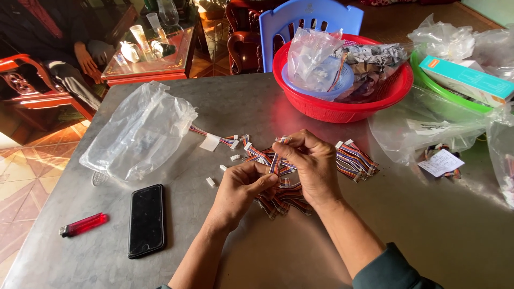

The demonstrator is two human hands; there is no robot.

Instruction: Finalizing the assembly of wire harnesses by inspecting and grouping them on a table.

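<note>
A person's left hand (241, 187) and right hand (313, 166) meet over a grey metal worktop (300, 251), each grip pinched shut on the same short striped ribbon cable (275, 163). It is held just above a loose pile of cables (321, 171) lying in front of a red basket (342, 107). Left of the pile sits a clear plastic bag (136, 134), with a black phone (146, 219) and red lighter (83, 225) nearer the worktop's edge.

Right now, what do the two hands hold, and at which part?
Both the left hand and the right hand pinch one multicoloured ribbon cable with white connectors, gripping its flat wire part; the exact finger contact is unclear.
</note>
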